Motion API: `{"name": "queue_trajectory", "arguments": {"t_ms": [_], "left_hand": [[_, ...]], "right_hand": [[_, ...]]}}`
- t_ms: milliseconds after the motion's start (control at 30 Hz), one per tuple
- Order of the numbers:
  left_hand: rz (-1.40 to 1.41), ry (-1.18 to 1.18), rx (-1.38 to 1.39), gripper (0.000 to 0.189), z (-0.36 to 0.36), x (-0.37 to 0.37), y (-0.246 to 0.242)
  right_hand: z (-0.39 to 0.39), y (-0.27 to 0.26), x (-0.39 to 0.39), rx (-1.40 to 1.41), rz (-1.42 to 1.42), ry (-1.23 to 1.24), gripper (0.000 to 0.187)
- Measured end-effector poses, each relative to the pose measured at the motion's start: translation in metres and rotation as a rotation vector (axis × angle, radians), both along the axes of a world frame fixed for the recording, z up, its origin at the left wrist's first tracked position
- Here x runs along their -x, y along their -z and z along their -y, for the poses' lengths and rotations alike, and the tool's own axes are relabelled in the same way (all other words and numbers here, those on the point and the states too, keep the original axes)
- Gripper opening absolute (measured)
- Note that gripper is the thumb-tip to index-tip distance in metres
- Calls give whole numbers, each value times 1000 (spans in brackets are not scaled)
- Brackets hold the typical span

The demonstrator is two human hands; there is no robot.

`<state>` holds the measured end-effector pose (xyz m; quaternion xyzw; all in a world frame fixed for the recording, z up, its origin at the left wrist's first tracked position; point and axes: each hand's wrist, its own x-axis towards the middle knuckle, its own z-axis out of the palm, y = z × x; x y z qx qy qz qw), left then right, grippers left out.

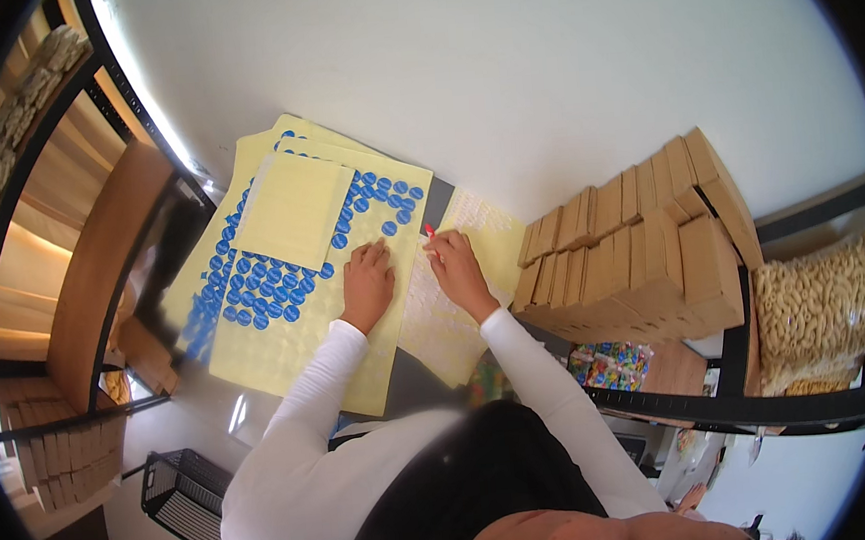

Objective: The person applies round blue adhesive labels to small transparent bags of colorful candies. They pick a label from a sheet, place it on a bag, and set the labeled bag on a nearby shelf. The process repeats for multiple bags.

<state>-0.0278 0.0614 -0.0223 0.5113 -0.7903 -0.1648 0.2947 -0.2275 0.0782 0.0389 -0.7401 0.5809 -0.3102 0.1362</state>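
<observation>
Large yellow backing sheets (311, 361) lie overlapped before me, the top one carrying many round blue stickers (273, 310). My left hand (369, 282) rests palm down on that sheet, fingers a little apart, beside a stickerless stretch. A smaller yellow sheet or pad (289, 212) lies on top, covering part of the stickers. In my right hand (459, 268) is a red pen or marker (431, 232), held over a sheet with pale, clear-looking round shapes (437, 337). That sheet lies partly beside the large one. Whether the pen touches the sheet cannot be told.
Stacked flat cardboard boxes (620, 257) stand to the right. Beyond them is a clear bag of ring-shaped snacks or pasta (815, 311). Small colourful wrapped items (612, 365) lie below the boxes. A black-framed shelf (96, 293) rises at left, with a black plastic basket (185, 498) below.
</observation>
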Motion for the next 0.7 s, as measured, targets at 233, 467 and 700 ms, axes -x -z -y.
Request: {"name": "queue_trajectory", "arguments": {"t_ms": [233, 467, 700], "left_hand": [[22, -48, 55, 43, -5, 5, 4], [18, -41, 59, 45, -5, 4, 0], [63, -60, 100, 40, -4, 6, 0]], "right_hand": [[112, 31, -2, -54, 46, 197, 17], [143, 42, 0, -117, -127, 252, 6], [145, 26, 3, -248, -183, 258, 8]]}}
